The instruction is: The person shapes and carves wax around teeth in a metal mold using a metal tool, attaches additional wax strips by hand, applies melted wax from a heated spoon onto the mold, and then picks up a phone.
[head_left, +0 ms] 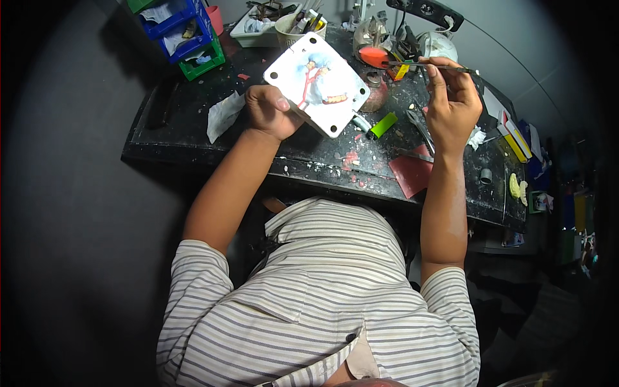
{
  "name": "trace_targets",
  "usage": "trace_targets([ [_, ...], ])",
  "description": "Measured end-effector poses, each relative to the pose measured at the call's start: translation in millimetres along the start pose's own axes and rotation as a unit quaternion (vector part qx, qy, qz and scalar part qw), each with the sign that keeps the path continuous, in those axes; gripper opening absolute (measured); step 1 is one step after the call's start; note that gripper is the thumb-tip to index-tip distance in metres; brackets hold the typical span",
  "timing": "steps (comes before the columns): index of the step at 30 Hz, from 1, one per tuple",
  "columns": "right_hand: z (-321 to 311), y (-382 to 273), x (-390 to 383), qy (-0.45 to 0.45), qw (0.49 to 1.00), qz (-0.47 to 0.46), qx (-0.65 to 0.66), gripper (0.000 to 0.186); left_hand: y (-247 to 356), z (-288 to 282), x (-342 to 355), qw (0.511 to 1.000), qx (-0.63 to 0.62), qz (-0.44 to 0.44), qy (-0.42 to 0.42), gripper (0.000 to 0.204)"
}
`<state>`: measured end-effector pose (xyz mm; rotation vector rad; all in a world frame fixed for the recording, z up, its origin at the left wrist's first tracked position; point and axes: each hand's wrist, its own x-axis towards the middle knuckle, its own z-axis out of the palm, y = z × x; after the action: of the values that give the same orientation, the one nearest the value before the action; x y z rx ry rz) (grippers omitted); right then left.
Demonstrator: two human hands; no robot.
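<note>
My left hand (269, 111) is closed on the lower left edge of a white, rounded-square block (332, 71), thumb on top. The block is held tilted above the bench and has dark round holes at its corners. On its brightly lit face are red lines and a short row of tooth-like pieces. My right hand (453, 103) pinches a slim dark tool (422, 64), held nearly level. The tool's tip points left, at an orange-red pool in a small dish (375, 57); whether it touches the pool, I cannot tell.
On the dark bench (309, 169) lie a green lighter (384, 124), a pink sheet (411, 174), crumpled paper (224, 117) and scattered crumbs. Behind the block stands a tub of tools (284, 26). Stacked blue and green bins (177, 32) are far left; a yellow box (514, 138) is right.
</note>
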<state>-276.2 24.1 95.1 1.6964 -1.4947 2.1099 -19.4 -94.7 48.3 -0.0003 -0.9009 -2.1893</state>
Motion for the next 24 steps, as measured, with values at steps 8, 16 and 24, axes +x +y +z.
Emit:
trace_targets([
  [8, 20, -28, -14, -0.064, 0.968, 0.072, 0.231, 0.013, -5, -6, 1, 0.994, -0.095, 0.001, -0.054, 0.104],
  [16, 39, -29, -24, -0.1, 0.97, -0.01, 0.221, 0.008, -4, -5, 0, 0.996, -0.087, -0.004, -0.033, 0.098],
  [24, 39, -31, -25, -0.129, 0.971, -0.025, 0.199, 0.015, -4, -7, 0, 0.995, -0.089, 0.0, -0.043, 0.098],
])
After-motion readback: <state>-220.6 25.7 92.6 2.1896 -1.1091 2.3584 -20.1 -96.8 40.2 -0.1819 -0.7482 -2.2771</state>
